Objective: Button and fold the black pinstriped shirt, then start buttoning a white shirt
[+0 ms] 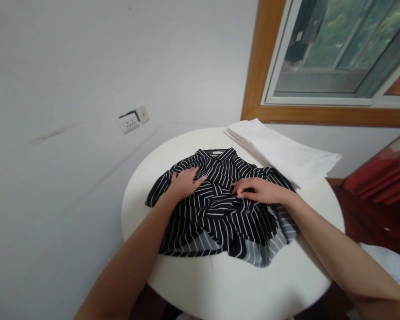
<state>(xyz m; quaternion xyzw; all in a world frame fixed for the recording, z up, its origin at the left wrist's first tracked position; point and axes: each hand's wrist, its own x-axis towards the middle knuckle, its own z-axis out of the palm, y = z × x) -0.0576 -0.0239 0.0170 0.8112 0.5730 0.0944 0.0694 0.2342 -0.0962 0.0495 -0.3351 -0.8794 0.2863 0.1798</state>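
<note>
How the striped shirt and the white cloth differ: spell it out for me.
The striped shirt is black with white stripes; the white cloth is plain. The shirt lies rumpled, the cloth folded in layers. The left hand and right hand touch the shirt; neither touches the cloth. Shirt and cloth share the table.

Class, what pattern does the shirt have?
The shirt is black with white stripes, best seen in the head view.
</note>
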